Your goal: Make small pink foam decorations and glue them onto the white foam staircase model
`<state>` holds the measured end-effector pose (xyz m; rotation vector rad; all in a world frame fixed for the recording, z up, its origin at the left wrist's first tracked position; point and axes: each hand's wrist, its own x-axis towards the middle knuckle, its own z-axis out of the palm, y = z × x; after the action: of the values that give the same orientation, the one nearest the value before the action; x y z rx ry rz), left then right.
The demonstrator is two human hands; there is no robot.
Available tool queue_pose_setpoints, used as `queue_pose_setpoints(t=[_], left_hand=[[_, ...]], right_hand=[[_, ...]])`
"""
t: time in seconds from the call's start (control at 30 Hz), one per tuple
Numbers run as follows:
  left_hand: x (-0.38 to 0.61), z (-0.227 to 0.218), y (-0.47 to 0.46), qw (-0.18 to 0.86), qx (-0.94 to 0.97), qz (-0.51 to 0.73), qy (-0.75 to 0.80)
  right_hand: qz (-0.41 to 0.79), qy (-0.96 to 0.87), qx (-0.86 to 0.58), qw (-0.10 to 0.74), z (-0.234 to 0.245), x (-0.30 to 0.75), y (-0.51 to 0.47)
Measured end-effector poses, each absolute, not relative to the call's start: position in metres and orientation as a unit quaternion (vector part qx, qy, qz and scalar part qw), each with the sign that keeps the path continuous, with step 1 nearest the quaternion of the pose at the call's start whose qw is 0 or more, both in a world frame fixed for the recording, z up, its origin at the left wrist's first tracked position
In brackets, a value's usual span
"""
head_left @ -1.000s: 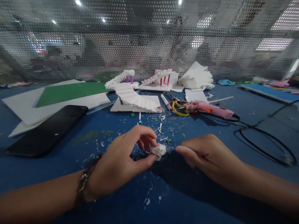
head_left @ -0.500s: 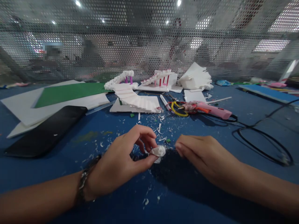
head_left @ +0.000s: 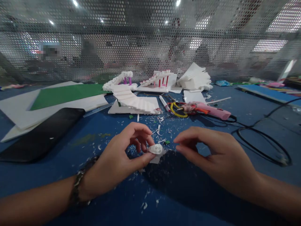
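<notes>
Small white crumpled foam rosette (head_left: pixel 156 149) just above blue worktop (head_left: pixel 70 147), pinched between thumb and fingers of left hand (head_left: pixel 122 160), wrist low with bracelet, right hand (head_left: pixel 216 153) just beside rosette, thumb and forefinger nearly closed, holding nothing, pink glue gun (head_left: pixel 209 110) beyond.

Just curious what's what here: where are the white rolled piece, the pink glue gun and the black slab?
white rolled piece (head_left: pixel 156 149): head view, its coiled top.
pink glue gun (head_left: pixel 213 111): head view, middle of its body.
black slab (head_left: pixel 42 135): head view, centre of its flat face.
</notes>
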<state>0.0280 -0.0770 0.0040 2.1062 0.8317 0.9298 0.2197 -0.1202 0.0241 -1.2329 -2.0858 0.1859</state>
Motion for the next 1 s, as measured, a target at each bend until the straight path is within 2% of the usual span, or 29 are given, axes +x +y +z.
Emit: queue_pose_setpoints(t=[0.23,0.6,1.0], left_hand=[[0.0286,0.0047,-0.0797,0.334,0.814,0.365,0.306],[0.0247,0.0025,-0.0811,0.311,0.831,0.353,0.296],[0.0228,0.0062,-0.0826,0.244,0.858,0.348,0.289]], right_hand=[[0.054,-0.855,-0.393,0.335,0.0259,0.2186,-0.1228],[0.1,-0.854,-0.38,0.341,0.0264,0.2155,-0.1224],[0.287,-0.779,-0.457,0.319,0.0284,0.2144,-0.1222]])
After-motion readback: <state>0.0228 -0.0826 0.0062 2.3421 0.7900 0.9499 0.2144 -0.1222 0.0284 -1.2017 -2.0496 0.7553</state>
